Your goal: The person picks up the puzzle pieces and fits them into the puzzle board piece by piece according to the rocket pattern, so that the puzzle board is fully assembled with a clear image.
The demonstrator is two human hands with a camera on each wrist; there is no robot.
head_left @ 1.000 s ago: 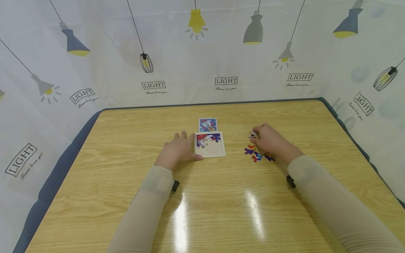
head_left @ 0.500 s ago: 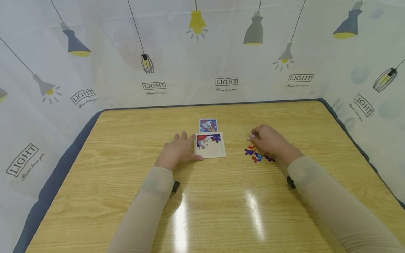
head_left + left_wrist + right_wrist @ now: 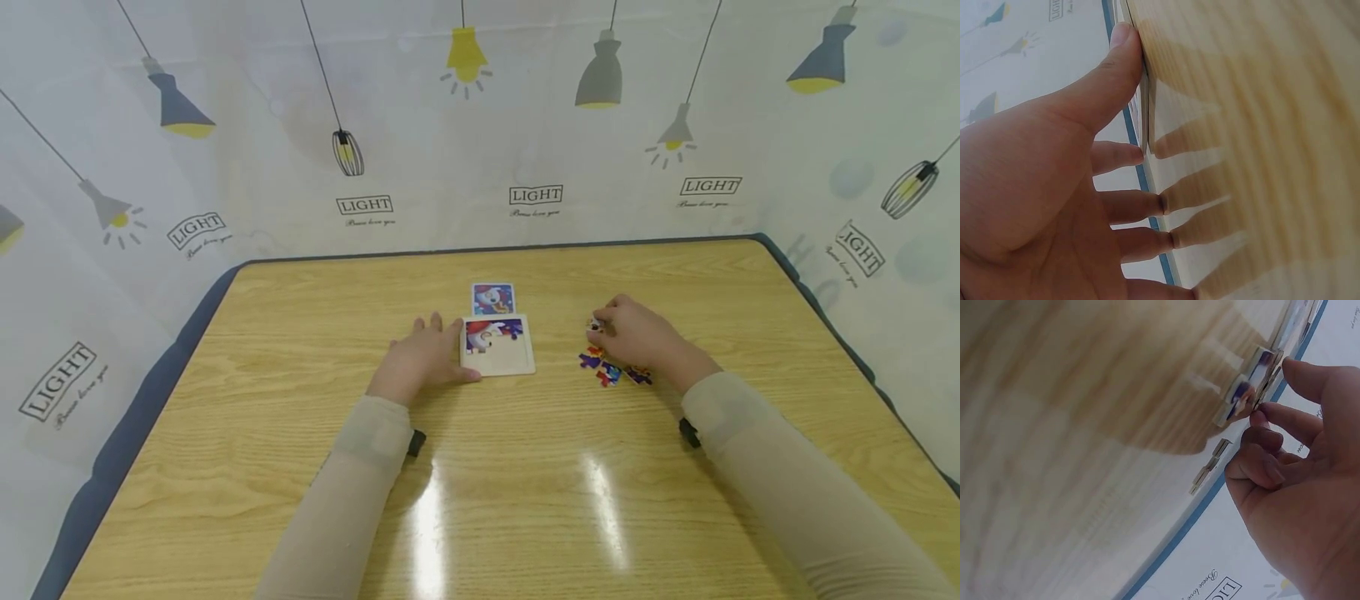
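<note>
Through my head camera I see the left hand (image 3: 426,354) lying spread, its fingers fairly straight, with the thumb at the near left corner of the puzzle board (image 3: 504,362) and the index finger at the far left one. The board lies flat between the two hands, close against the left, its edges nearly square to the person. It looks wider sideways than deep, but on this slant I cannot tell its true long axis. The picture fills its far and left parts; the bare part faces the person and the right hand (image 3: 639,335).

That hand pinches a small puzzle piece (image 3: 594,326) between thumb and finger. My right wrist view shows it about edge-on, slanting from thumb to fingertip; I cannot tell its long axis. Loose pieces (image 3: 609,372) lie at odd angles just on the person's side of the right hand. A picture card (image 3: 492,297) sits beyond the board.
</note>
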